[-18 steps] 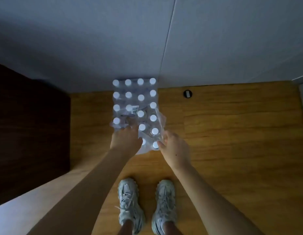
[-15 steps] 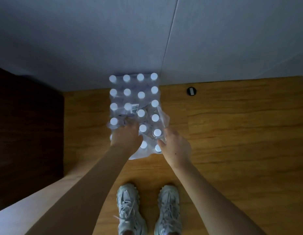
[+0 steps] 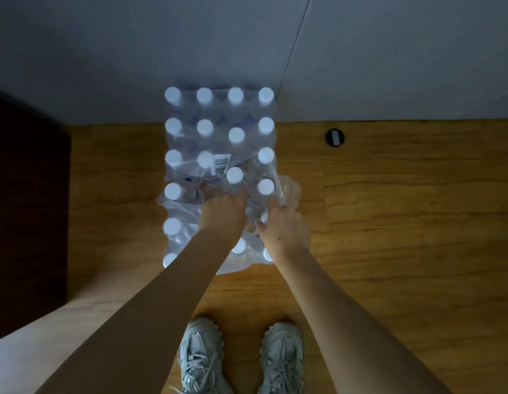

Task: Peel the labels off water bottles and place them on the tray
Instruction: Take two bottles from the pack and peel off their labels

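I'm at the very start here: the bottles [image 3: 218, 155] sit in their pack on the floor by the wall. My left hand [image 3: 223, 213] is curled down among them, my right hand [image 3: 284, 226] bunches the torn wrap [image 3: 287, 191]. Next I'd guess one bottle needs pulling free. Can't tell what the left grip has, fingers hidden. No tray in sight.

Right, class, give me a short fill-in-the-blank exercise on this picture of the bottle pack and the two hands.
1. The bottle caps are ____ in colour.
2. The pack of bottles stands on a ____ floor.
3. The left hand and right hand reach into the torn plastic ____ around the pack.
4. Below the arms, two ____ show.

Missing words: white; wooden; wrap; shoes
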